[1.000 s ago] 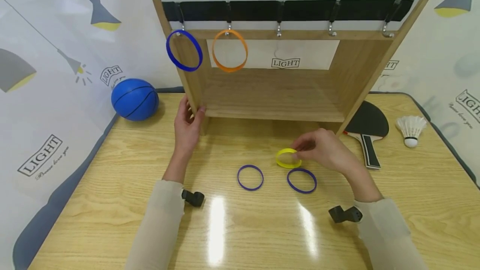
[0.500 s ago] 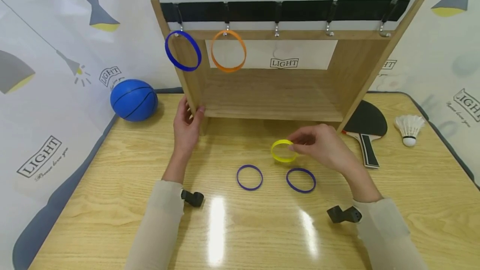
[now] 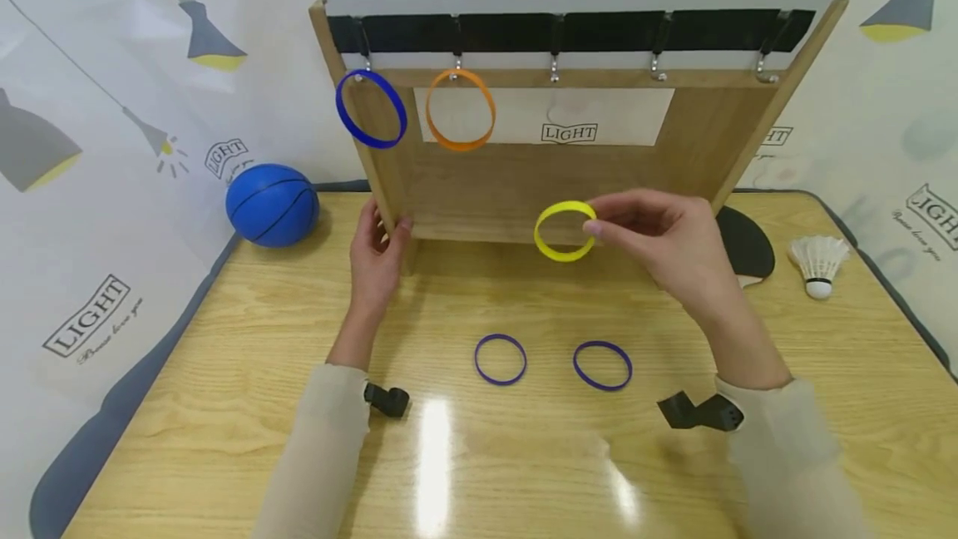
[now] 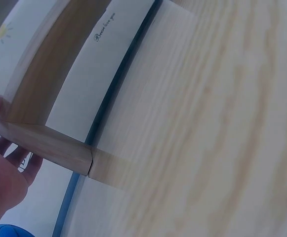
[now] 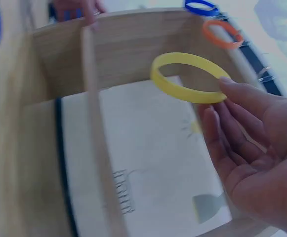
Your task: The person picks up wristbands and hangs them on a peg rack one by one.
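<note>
My right hand [image 3: 674, 244] pinches a yellow silicone wristband [image 3: 565, 231] by its right side, raised in front of the wooden rack's lower shelf. In the right wrist view the yellow wristband [image 5: 187, 79] sits between thumb and fingertips. My left hand [image 3: 377, 252] grips the lower left side panel of the wooden rack [image 3: 546, 190]; in the left wrist view its fingers curl around the panel [image 4: 49, 145]. A blue wristband [image 3: 372, 109] and an orange wristband [image 3: 460, 110] hang from the two leftmost hooks. Two purple-blue wristbands [image 3: 501, 359] lie flat on the table in front.
Three bare metal hooks [image 3: 555, 69] line the rack's black strip on the right. A blue toy basketball [image 3: 273, 205] stands left of the rack. A table tennis bat [image 3: 744, 248], partly hidden behind my right hand, and a shuttlecock [image 3: 819, 264] lie on the right of the table [image 3: 224, 439].
My right hand has lifted the yellow wristband up from near the tabletop to the height of the shelf edge. My left hand stays on the side panel.
</note>
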`<state>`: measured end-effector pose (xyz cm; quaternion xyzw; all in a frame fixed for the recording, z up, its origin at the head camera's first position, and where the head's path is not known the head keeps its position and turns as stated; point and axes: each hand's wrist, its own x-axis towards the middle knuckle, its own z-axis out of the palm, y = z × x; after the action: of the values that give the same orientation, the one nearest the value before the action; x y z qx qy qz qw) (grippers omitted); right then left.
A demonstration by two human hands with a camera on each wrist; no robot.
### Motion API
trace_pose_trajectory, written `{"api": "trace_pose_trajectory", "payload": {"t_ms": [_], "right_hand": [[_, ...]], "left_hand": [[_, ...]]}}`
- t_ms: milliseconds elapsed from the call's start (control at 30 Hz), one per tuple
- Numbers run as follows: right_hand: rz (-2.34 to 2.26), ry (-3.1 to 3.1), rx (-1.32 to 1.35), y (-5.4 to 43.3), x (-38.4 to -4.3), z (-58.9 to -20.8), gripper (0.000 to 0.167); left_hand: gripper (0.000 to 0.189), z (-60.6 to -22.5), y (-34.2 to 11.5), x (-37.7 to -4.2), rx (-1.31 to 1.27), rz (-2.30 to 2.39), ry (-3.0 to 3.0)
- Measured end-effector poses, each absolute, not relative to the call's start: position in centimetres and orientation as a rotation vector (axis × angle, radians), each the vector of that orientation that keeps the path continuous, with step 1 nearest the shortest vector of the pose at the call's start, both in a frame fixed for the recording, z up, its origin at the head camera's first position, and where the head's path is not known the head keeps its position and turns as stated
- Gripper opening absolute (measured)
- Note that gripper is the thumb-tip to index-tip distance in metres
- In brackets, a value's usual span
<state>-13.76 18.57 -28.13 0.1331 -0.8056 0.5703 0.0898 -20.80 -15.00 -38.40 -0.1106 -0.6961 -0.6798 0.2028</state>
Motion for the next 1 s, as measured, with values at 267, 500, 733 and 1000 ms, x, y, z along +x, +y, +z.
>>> {"api": "trace_pose_trajectory", "payload": {"t_ms": [267,500,733,1000], "right_hand": [[1.98,-2.03,0.449,16.7,-14.4,-23.5,0.032],[2.047,-1.865,0.441,15.0,-15.6,-21.7,0.032],[2.138,-1.71,0.433,14.5,-16.6,-21.3,0.031],[2.182,-1.729,0.359,14.3,-17.1,-21.7,0.033]], "left_hand": [[0.049,-38.3,-15.0,-20.7,-0.317,-1.886,-1.95],[0.049,-38.4,-15.0,-20.7,-0.33,-1.88,-1.947],[0.048,-38.5,-15.0,-20.9,-0.339,-1.898,-1.933],[0.049,-38.4,-15.1,-20.8,-0.32,-1.91,-1.938]]}}
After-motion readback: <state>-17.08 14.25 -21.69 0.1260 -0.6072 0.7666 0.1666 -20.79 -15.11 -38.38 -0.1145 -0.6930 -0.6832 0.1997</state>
